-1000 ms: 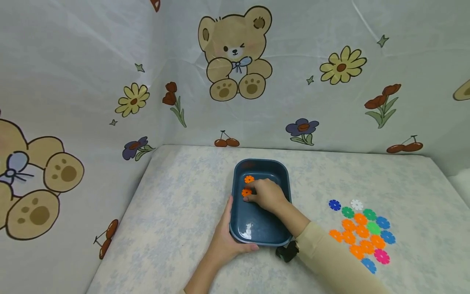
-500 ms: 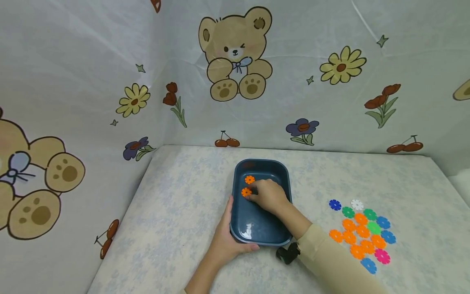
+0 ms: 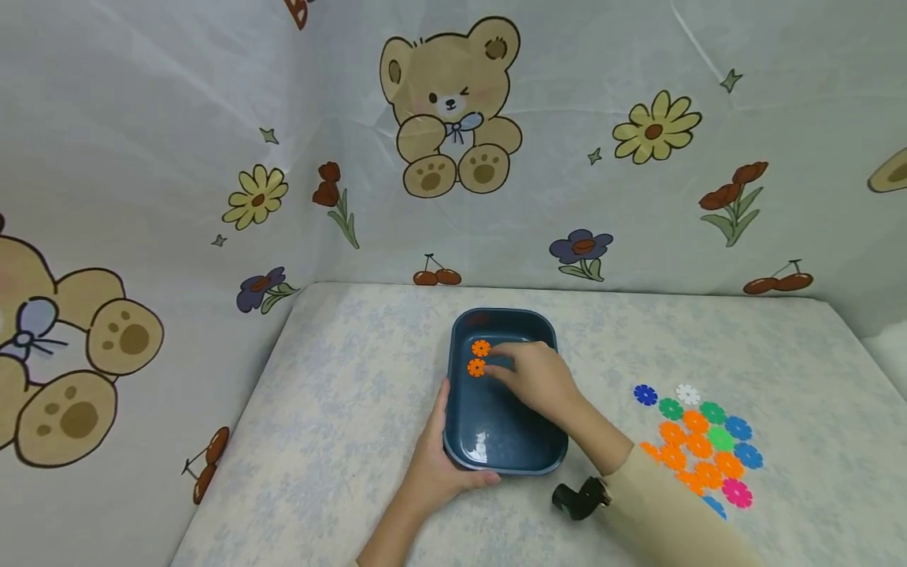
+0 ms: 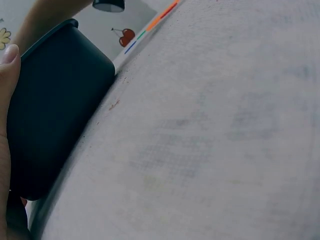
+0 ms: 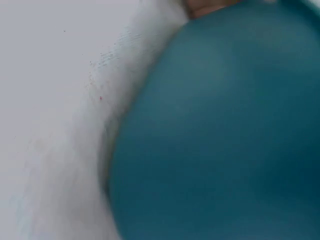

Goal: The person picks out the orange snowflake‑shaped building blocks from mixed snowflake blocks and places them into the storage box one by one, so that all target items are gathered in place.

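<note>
While left hand (image 3: 434,465) grips tray (image 3: 527,461), disc (image 3: 476,367) touches right hand (image 3: 538,379).

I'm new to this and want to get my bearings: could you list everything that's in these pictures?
Tray: one, dark blue, middle of the table.
Orange discs in the tray: two, at its far end, close together.
Flower discs on the table: a cluster right of the tray, mostly orange, with blue, green, pink and one white; several hidden by the sleeve.
Table: one, pale patterned cover.
Backdrop cloth: white, printed with bears, flowers and cherries, behind and to the left.
Left hand: grips the tray's near left corner.
Right hand: inside the tray, fingertips at the nearer orange disc; beige sleeve.
</note>
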Demonstrator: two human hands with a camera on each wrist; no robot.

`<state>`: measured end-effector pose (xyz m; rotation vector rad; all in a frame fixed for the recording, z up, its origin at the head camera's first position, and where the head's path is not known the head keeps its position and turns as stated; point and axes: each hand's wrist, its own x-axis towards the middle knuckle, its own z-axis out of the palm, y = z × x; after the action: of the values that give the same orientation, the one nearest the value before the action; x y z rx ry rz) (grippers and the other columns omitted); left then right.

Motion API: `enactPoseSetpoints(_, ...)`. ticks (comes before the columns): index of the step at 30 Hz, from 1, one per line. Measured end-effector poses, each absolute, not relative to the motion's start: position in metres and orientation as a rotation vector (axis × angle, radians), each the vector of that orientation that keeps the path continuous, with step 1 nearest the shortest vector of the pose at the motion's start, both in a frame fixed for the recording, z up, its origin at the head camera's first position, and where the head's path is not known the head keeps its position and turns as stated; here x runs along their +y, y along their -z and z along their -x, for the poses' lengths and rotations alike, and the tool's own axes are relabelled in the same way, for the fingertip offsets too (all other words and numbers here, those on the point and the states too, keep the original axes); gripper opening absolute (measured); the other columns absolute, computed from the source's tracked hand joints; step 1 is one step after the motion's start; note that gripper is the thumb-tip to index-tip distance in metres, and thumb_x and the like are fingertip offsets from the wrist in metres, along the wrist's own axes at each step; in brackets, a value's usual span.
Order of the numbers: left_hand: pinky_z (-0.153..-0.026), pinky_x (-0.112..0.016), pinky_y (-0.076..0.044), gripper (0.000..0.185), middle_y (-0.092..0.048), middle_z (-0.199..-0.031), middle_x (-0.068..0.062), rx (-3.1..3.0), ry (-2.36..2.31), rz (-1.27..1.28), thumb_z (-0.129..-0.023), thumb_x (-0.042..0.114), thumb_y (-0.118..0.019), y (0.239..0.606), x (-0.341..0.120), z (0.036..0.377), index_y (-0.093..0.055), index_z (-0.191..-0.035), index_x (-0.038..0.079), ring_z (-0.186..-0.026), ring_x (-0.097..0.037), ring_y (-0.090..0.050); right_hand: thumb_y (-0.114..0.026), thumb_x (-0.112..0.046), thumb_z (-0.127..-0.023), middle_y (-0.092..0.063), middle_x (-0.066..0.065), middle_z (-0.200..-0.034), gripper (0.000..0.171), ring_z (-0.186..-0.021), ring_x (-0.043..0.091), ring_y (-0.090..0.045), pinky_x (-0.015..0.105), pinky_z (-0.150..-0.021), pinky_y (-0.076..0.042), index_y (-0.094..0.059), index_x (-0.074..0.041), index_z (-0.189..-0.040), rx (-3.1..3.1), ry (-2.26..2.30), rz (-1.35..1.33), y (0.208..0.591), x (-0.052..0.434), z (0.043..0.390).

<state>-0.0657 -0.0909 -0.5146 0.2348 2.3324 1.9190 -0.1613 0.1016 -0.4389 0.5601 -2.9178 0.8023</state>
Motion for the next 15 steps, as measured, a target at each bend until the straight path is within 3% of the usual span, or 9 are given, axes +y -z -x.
enactPoseSetpoints(3, -0.120, -0.056, -0.024, 0.138, -0.011, -0.166, 0.013, 2.340, -1.918, -0.234, -0.060, 0.032, -0.097, 0.515, -0.090, 0.066, -0.002, -0.161, 0.031, -0.153, -0.019, -0.017, -0.076, -0.032, -0.088, -0.067, -0.001, -0.068, 0.030, -0.055, 0.009, -0.051, 0.025, -0.051, -0.045, -0.075, -0.015, -0.113, -2.908, -0.834, -0.522, 0.426, 0.122, 0.150)
enactPoseSetpoints(6, -0.119, -0.057, -0.024, 0.140, -0.011, -0.166, 0.013, 2.339, -1.927, -0.232, -0.059, 0.030, -0.098, 0.515, -0.089, 0.066, -0.002, -0.161, 0.031, -0.153, -0.020, -0.017, -0.075, -0.032, -0.089, -0.052, -0.003, -0.059, 0.031, -0.053, 0.012, -0.041, 0.024, -0.047, -0.034, -0.074, -0.016, -0.115, -2.914, -0.834, -0.452, 0.418, 0.149, 0.140)
enactPoseSetpoints(10, -0.120, -0.054, -0.022, 0.141, -0.012, -0.166, 0.014, 2.326, -1.945, -0.216, -0.057, 0.025, -0.099, 0.515, -0.089, 0.066, -0.003, -0.161, 0.031, -0.153, -0.018, -0.017, -0.076, -0.029, -0.088, -0.054, -0.003, -0.067, 0.032, -0.059, 0.012, -0.040, 0.024, -0.051, -0.032, -0.073, -0.016, -0.117, -2.920, -0.811, -0.394, 0.418, 0.193, 0.126)
enactPoseSetpoints(15, -0.120, -0.054, -0.022, 0.142, -0.012, -0.166, 0.014, 2.339, -1.936, -0.217, -0.056, 0.023, -0.099, 0.515, -0.088, 0.065, -0.003, -0.161, 0.031, -0.153, -0.018, -0.016, -0.076, -0.025, -0.087, -0.043, -0.004, -0.071, 0.035, -0.057, 0.008, -0.035, 0.023, -0.049, -0.030, -0.070, -0.013, -0.119, -3.025, -0.781, -0.372, 0.430, 0.249, 0.108)
